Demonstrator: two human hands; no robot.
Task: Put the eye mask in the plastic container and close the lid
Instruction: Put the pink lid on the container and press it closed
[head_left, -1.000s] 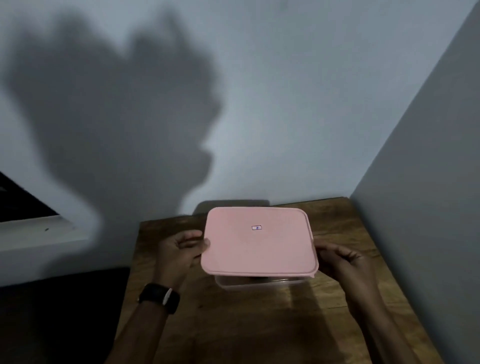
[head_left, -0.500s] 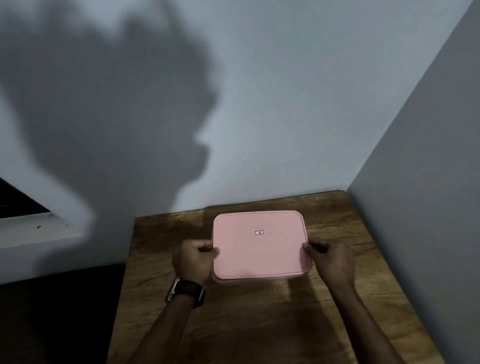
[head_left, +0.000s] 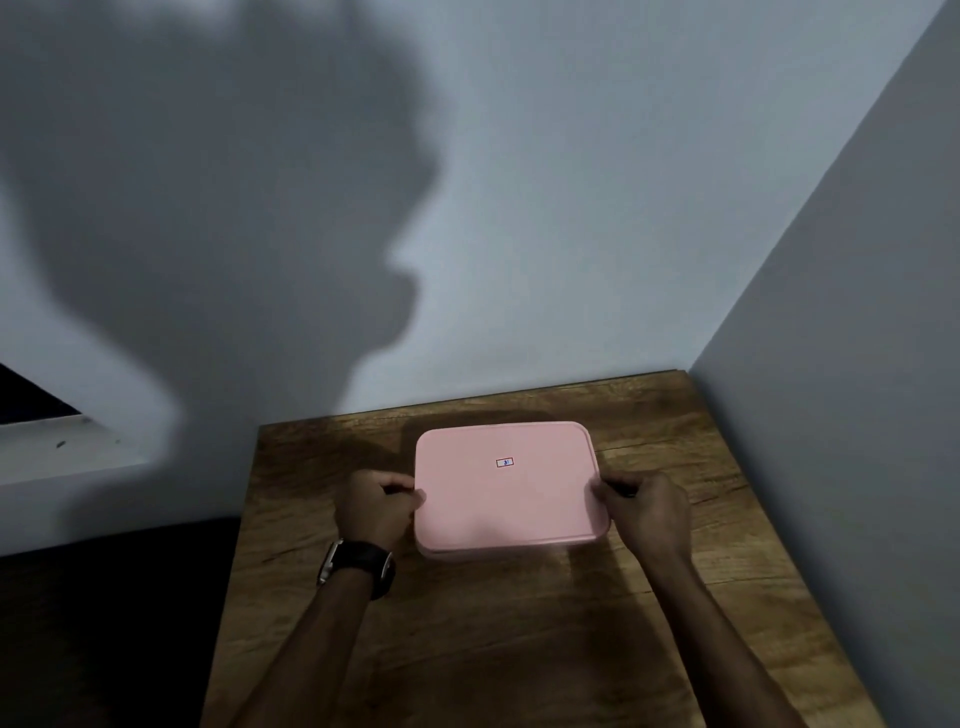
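Note:
A pink lid (head_left: 506, 488) with a small sticker in its middle lies flat on top of the plastic container (head_left: 467, 555), of which only a thin strip shows under the front edge. The container stands on the wooden table (head_left: 493, 639). My left hand (head_left: 376, 506), a black watch on its wrist, grips the lid's left edge with curled fingers. My right hand (head_left: 649, 512) grips the lid's right edge the same way. The eye mask is not visible; the lid hides the inside of the container.
The table sits in a corner, with a wall (head_left: 519, 182) close behind it and another wall (head_left: 857, 389) along its right side. A white ledge (head_left: 57, 452) juts out at the left. The floor left of the table is dark.
One second ago the lid was held tilted above the container. It has come down flat onto it, and both hands have closed on its side edges.

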